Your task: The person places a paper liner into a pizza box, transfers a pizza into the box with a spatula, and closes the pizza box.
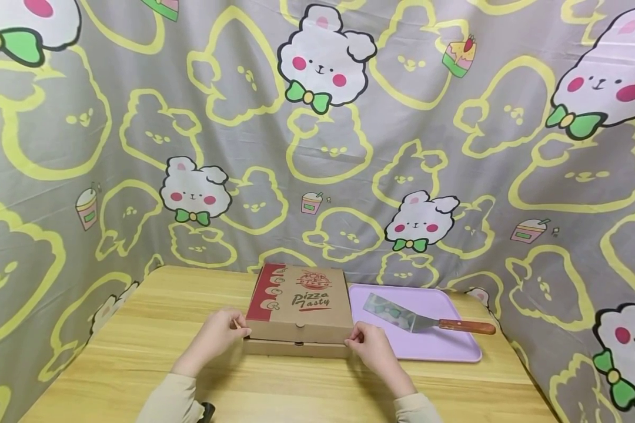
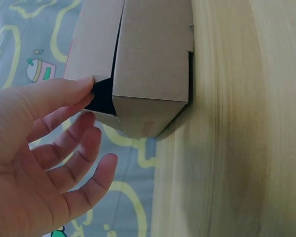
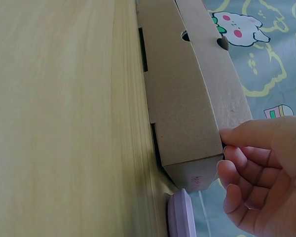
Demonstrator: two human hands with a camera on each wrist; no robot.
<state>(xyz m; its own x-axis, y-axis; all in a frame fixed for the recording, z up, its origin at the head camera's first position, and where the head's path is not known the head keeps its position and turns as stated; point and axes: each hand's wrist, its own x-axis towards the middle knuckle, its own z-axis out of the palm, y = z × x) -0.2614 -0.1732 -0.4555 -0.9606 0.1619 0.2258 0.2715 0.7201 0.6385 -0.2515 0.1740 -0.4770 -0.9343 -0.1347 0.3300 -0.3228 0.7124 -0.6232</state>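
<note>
A brown cardboard pizza box (image 1: pixel 323 302) with a red strip and red and black print lies on the wooden table, its lid slightly raised along the front edge. At the front left corner my left hand (image 1: pixel 223 330) pinches the lid between thumb and forefinger. The left wrist view shows this hand (image 2: pixel 54 148) with a dark gap beside its fingertips, between lid and base. My right hand (image 1: pixel 371 345) pinches the lid's front right corner. In the right wrist view, its thumb (image 3: pixel 246 134) lies on the lid's front flap, other fingers curled below. The box's contents are hidden.
Right of the box, a light purple tray (image 1: pixel 455 349) lies on the table (image 1: pixel 275 388). A spatula with a wide metal blade and wooden handle (image 1: pixel 465 326) rests on it, the handle reaching past the tray's edge. A patterned grey cloth (image 1: pixel 254 158) hangs behind and at both sides.
</note>
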